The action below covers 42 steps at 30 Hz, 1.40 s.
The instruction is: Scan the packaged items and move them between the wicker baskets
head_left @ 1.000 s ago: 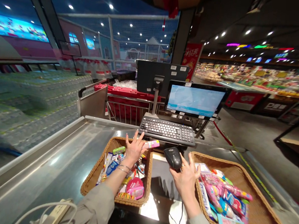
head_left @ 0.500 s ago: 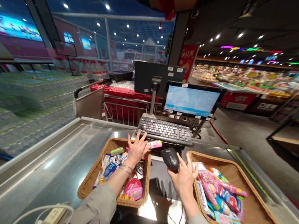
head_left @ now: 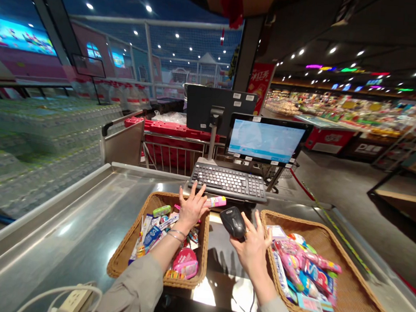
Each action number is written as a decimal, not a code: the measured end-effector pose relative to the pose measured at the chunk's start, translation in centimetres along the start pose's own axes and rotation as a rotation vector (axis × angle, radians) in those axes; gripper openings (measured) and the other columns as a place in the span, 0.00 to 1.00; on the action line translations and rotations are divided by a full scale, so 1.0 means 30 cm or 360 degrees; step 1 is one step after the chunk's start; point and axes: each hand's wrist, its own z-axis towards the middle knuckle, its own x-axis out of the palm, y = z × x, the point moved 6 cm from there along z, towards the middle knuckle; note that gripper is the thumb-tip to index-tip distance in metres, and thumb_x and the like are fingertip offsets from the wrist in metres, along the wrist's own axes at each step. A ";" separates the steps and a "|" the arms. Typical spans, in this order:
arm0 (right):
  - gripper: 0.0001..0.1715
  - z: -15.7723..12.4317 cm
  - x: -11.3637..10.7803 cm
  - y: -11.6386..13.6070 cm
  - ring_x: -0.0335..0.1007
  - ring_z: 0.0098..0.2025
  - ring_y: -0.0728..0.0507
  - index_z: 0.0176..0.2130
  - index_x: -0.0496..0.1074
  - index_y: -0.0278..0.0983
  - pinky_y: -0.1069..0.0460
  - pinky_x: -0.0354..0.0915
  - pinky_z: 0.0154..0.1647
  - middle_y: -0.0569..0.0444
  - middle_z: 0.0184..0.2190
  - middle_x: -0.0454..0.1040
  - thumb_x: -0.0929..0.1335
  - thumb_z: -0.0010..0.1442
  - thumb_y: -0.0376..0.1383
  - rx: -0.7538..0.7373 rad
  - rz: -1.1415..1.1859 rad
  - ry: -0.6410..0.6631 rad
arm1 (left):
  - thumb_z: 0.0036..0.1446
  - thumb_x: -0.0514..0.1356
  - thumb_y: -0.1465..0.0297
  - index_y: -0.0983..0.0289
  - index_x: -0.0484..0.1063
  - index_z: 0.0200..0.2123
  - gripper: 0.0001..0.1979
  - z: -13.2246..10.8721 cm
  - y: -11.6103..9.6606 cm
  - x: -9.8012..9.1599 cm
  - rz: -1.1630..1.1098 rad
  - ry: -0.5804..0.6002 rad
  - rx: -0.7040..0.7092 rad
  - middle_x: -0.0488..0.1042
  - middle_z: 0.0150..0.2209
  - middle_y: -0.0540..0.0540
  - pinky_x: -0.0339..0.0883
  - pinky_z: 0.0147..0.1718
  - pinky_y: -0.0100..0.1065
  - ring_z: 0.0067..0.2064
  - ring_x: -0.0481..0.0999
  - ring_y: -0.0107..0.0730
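My left hand (head_left: 191, 212), over a wicker basket (head_left: 204, 254), pinches a pink tube (head_left: 218, 202) that juts to its right, while my right hand (head_left: 253, 246) grips a black scanner (head_left: 233, 222) at its left.

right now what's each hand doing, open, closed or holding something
Left hand: holding a pink-and-yellow pack, some fingers spread.
Right hand: holding the black scanner, some fingers extended.

Black scanner (head_left: 233, 222) in right hand (head_left: 253, 246) now closer to pink tube (head_left: 218, 202), left hand (head_left: 192, 209) and tube shifted rightward
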 end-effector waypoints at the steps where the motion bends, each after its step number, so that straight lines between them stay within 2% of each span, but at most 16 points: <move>1: 0.11 0.000 -0.002 0.002 0.46 0.69 0.31 0.36 0.78 0.43 0.25 0.36 0.61 0.52 0.56 0.72 0.67 0.52 0.37 0.0000 -0.0003 0.0002 | 0.62 0.56 0.57 0.57 0.74 0.48 0.16 0.000 0.000 0.000 -0.0001 0.0000 -0.0001 0.60 0.66 0.59 0.20 0.62 0.71 0.70 0.48 0.56; 5: 0.12 0.001 -0.007 0.010 0.46 0.69 0.31 0.37 0.78 0.43 0.25 0.36 0.62 0.53 0.56 0.72 0.67 0.52 0.36 -0.0013 -0.0021 0.0013 | 0.61 0.58 0.57 0.57 0.74 0.48 0.16 0.000 -0.003 -0.001 -0.0005 -0.0010 0.0006 0.61 0.65 0.59 0.20 0.62 0.70 0.70 0.47 0.56; 11: 0.13 0.001 -0.011 0.011 0.47 0.68 0.30 0.38 0.78 0.42 0.25 0.36 0.62 0.52 0.56 0.72 0.67 0.52 0.36 -0.0023 -0.0003 0.0012 | 0.59 0.60 0.58 0.56 0.75 0.46 0.14 -0.001 -0.007 -0.010 0.0013 -0.0139 0.0035 0.63 0.64 0.57 0.19 0.63 0.69 0.69 0.52 0.54; 15: 0.13 -0.001 -0.013 0.010 0.47 0.68 0.30 0.38 0.78 0.42 0.25 0.35 0.61 0.51 0.56 0.73 0.67 0.52 0.36 -0.0041 0.0012 -0.0015 | 0.58 0.62 0.59 0.56 0.75 0.45 0.14 -0.004 -0.009 -0.009 0.0023 -0.0183 0.0053 0.63 0.64 0.56 0.21 0.63 0.69 0.69 0.52 0.53; 20: 0.11 -0.005 -0.012 0.007 0.46 0.69 0.30 0.36 0.78 0.43 0.25 0.34 0.62 0.52 0.56 0.73 0.67 0.52 0.36 -0.0054 0.0008 -0.0029 | 0.59 0.61 0.60 0.56 0.75 0.44 0.12 -0.001 -0.017 -0.017 0.0018 -0.0212 0.0063 0.64 0.64 0.56 0.22 0.63 0.69 0.69 0.53 0.53; 25: 0.11 -0.008 -0.013 0.004 0.44 0.69 0.31 0.36 0.78 0.42 0.26 0.32 0.63 0.51 0.56 0.72 0.67 0.52 0.36 -0.0030 0.0024 -0.0009 | 0.57 0.63 0.61 0.57 0.75 0.45 0.13 0.005 -0.021 -0.018 0.0015 -0.0210 0.0079 0.64 0.64 0.58 0.26 0.63 0.71 0.69 0.51 0.55; 32: 0.12 -0.007 -0.016 0.003 0.44 0.69 0.31 0.36 0.78 0.43 0.25 0.32 0.62 0.53 0.56 0.72 0.67 0.52 0.35 -0.0003 0.0028 0.0009 | 0.57 0.63 0.61 0.57 0.75 0.46 0.14 0.004 -0.019 -0.005 0.0022 -0.0200 0.0093 0.63 0.64 0.58 0.22 0.63 0.70 0.69 0.53 0.55; 42: 0.10 -0.012 -0.018 0.003 0.45 0.69 0.31 0.35 0.78 0.44 0.26 0.34 0.62 0.55 0.56 0.73 0.68 0.51 0.34 -0.0026 -0.0005 0.0000 | 0.57 0.63 0.61 0.56 0.75 0.47 0.15 0.007 -0.025 -0.005 0.0006 -0.0180 0.0096 0.62 0.64 0.58 0.24 0.62 0.72 0.69 0.51 0.55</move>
